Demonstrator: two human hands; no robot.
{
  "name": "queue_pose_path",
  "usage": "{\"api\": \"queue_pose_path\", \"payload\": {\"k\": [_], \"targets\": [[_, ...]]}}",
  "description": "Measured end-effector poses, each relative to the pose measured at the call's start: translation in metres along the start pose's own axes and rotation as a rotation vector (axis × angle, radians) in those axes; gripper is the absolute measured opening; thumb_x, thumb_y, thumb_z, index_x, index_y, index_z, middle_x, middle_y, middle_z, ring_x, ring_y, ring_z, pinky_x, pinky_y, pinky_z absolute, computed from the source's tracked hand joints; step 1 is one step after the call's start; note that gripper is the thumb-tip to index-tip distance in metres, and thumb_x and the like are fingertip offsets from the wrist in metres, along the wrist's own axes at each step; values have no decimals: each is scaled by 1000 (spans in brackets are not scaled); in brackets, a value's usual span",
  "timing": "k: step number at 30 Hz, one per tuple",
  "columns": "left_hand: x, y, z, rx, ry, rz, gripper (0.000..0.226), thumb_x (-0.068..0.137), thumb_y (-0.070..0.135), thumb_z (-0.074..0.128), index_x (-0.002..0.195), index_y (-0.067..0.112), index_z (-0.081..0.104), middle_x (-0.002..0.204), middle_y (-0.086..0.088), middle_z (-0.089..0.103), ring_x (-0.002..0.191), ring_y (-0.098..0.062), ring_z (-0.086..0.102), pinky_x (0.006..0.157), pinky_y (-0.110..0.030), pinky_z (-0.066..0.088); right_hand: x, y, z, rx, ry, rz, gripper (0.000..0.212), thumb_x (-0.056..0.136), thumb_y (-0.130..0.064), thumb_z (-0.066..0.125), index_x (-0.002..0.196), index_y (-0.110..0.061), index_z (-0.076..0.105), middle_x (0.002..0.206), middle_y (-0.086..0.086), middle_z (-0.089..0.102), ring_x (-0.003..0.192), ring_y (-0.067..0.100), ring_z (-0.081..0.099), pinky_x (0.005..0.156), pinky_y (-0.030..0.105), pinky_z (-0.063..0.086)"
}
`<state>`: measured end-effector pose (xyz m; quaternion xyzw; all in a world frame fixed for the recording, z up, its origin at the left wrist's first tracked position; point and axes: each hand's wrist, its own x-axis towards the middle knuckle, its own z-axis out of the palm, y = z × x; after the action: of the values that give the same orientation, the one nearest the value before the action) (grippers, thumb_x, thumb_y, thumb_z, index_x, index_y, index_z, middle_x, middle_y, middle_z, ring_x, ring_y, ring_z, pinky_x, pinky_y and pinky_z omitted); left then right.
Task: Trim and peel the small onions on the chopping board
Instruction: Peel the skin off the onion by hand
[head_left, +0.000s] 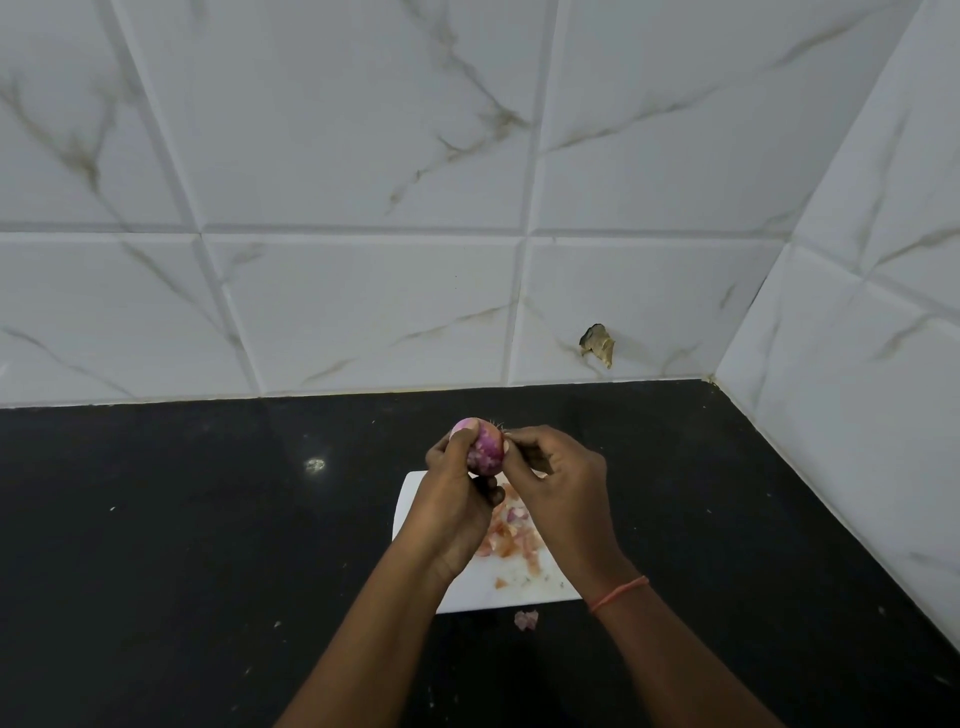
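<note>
left hand (457, 499): grips small purple onion (483, 448), held above chopping board's 12 o'clock edge | right hand (558, 488): fingertips pinch onion's root end | white chopping board (498, 592): peel scraps (511, 535) at centre

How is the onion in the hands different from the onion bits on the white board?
The onion is whole, round and purple-pink, gripped by the left hand above the chopping board; the peel scraps are small, flat, paler orange-pink pieces lying loose on it. The right hand pinches the onion's edge; nothing touches the scraps. Both are onion.
</note>
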<state>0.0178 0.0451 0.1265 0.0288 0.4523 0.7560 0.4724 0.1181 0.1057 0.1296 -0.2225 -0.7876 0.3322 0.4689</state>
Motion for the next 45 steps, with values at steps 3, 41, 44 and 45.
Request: {"api": "queue_pose_path", "payload": {"k": [3, 41, 44, 45], "targets": [[-1, 0, 0, 10, 3, -17, 49, 101, 32, 54, 144, 11, 42, 113, -14, 59, 75, -15, 58, 58, -27, 47, 0, -1, -1, -7, 4, 25, 11, 86, -8, 71, 96, -14, 73, 87, -11, 70, 85, 4, 68, 75, 14, 54], [-7, 4, -6, 184, -66, 108, 35, 99, 30, 59, 129, 23, 42, 119, -14, 62, 98, -23, 64, 81, -35, 52, 20, 6, -9, -333, -322, -103, 10, 90, -30, 59, 91, -20, 55, 90, -10, 54, 78, 8, 56, 65, 26, 52], [-8, 3, -6, 201, -79, 86, 32, 99, 31, 59, 126, 23, 44, 118, -15, 63, 90, -20, 63, 76, -32, 50, 20, 8, -11, -362, -359, -107, 15, 89, -36, 56, 91, -22, 53, 89, -12, 51, 77, 3, 53, 64, 19, 49], [-9, 4, -6, 196, -84, 71, 32, 99, 31, 60, 125, 24, 44, 117, -15, 63, 86, -19, 63, 75, -32, 50, 20, 8, -12, -356, -363, -100, 16, 88, -37, 55, 90, -21, 52, 88, -12, 50, 77, 2, 52, 64, 17, 48]]}}
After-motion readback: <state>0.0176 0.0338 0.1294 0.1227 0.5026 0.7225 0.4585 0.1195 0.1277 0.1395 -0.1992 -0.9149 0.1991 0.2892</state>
